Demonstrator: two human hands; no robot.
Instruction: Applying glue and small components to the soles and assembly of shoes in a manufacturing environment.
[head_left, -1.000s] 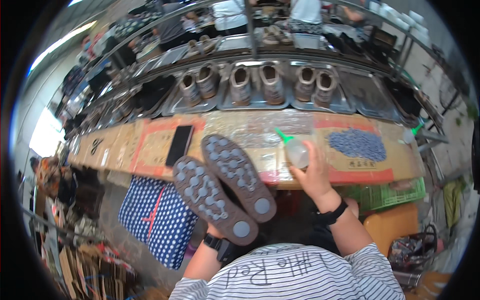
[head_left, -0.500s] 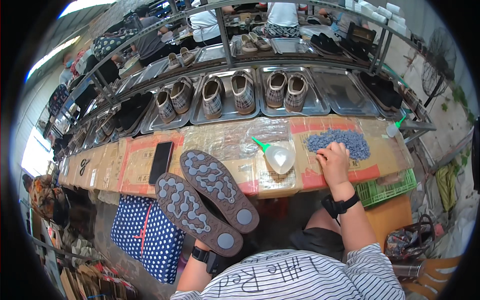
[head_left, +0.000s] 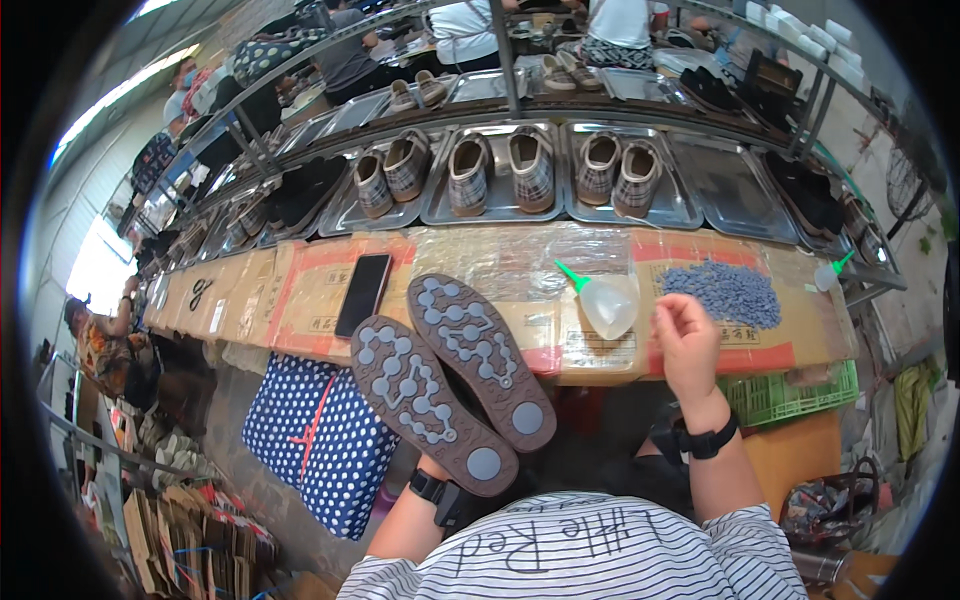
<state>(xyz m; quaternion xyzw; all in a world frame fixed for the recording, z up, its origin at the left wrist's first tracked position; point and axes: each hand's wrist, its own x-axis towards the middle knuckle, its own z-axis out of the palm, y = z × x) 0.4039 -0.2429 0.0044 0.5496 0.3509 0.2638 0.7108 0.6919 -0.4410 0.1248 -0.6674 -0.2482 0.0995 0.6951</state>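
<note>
A pair of shoes lies soles up across the near edge of the cardboard-covered bench: the far shoe (head_left: pixel 482 362) and the near shoe (head_left: pixel 436 405) have brown soles with blue-grey raised dots joined by lines. My left hand (head_left: pixel 432 468) holds them from below at the near end, its fingers hidden behind the soles. My right hand (head_left: pixel 688 338) is raised over the bench edge, fingers pinched together; anything between them is too small to make out. Just beyond it spreads a pile of small blue-grey pieces (head_left: pixel 722 292). A translucent squeeze bottle (head_left: pixel 607 307) with a green nozzle lies left of that hand.
A dark phone (head_left: pixel 363 296) lies on the bench, left of the shoes. Metal trays (head_left: pixel 735 195) with plaid shoes (head_left: pixel 533 170) and black shoes line the far side under a metal rail. A second green-tipped bottle (head_left: pixel 828 274) stands far right. A green crate (head_left: pixel 795 393) sits below the bench.
My right hand has drawn back from the blue-grey pile toward me, its fingers pinched. The whole scene has shifted right with my head; my left hand keeps the shoes in place.
</note>
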